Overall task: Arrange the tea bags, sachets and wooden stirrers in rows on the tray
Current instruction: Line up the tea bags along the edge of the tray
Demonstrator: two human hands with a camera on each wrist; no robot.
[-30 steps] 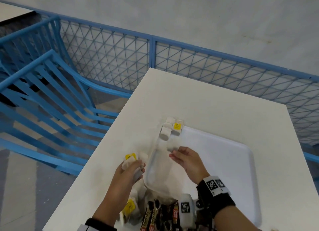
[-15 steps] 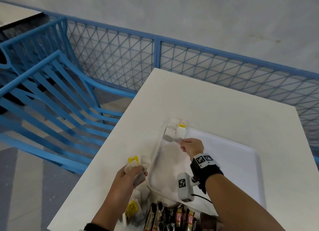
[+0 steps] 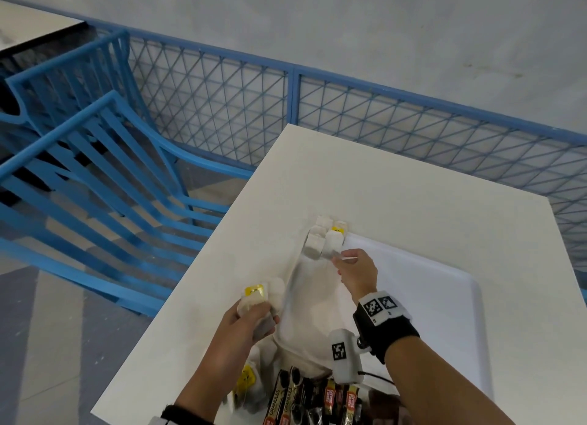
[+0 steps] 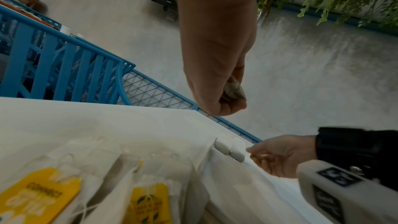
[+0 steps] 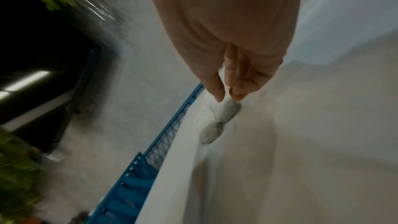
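A white tray [image 3: 428, 297] lies on the white table [image 3: 381, 176]. In its far left corner sit a few white tea bags [image 3: 314, 248], one with a yellow tag. My right hand [image 3: 338, 261] reaches there and pinches the near end of the rightmost tea bag [image 3: 332, 248], which lies on the tray beside another; the right wrist view shows its fingertips [image 5: 217, 96] on that bag [image 5: 230, 108]. My left hand [image 3: 266, 316] hovers at the tray's left rim, gripping a bunch of tea bags [image 3: 273, 292] with a yellow tag.
Loose tea bags with yellow tags [image 4: 148, 198] and dark sachets [image 3: 286, 402] are piled at the table's near edge. A blue mesh railing [image 3: 286, 106] borders the table's far side, with blue stair rails to the left.
My right hand has carried a tea bag from the tray's near left side to the far left corner and set it beside the others. The left hand has stayed put.
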